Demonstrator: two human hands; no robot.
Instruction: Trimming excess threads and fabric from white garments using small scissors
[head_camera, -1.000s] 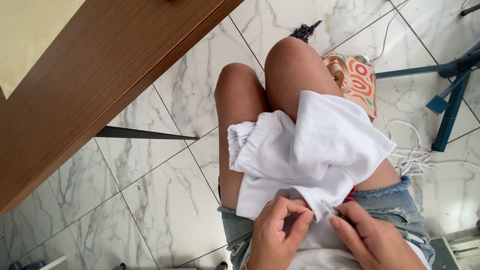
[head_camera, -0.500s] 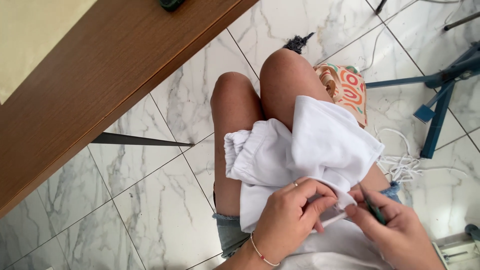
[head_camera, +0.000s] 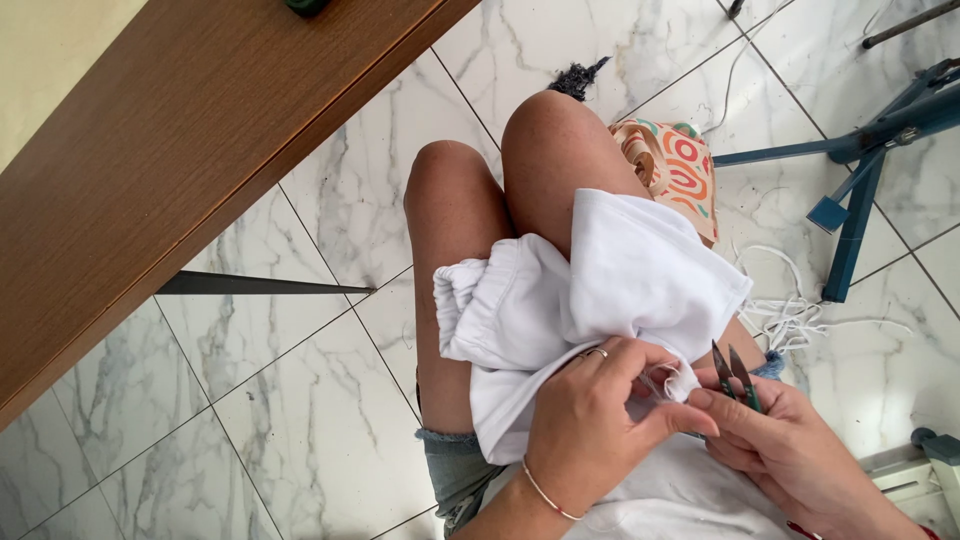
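Left hand (head_camera: 590, 425): closed on a small fold of the crumpled white cotton garment (head_camera: 600, 300), pinched between thumb and fingertips.
Right hand (head_camera: 790, 450): wrapped around small dark-bladed thread snips (head_camera: 735, 375), points up, blades a little apart, just beside the pinched fold.
Garment: heaped across bare knees, above the marble floor tiles (head_camera: 280, 400).
Doing it well, by judgement: fold pulled taut, blade tips on the loose thread only, cloth kept out of the bite.
Nearby: brown wooden desk (head_camera: 180, 150) to the left; tangled white cord (head_camera: 800, 315) on the floor.
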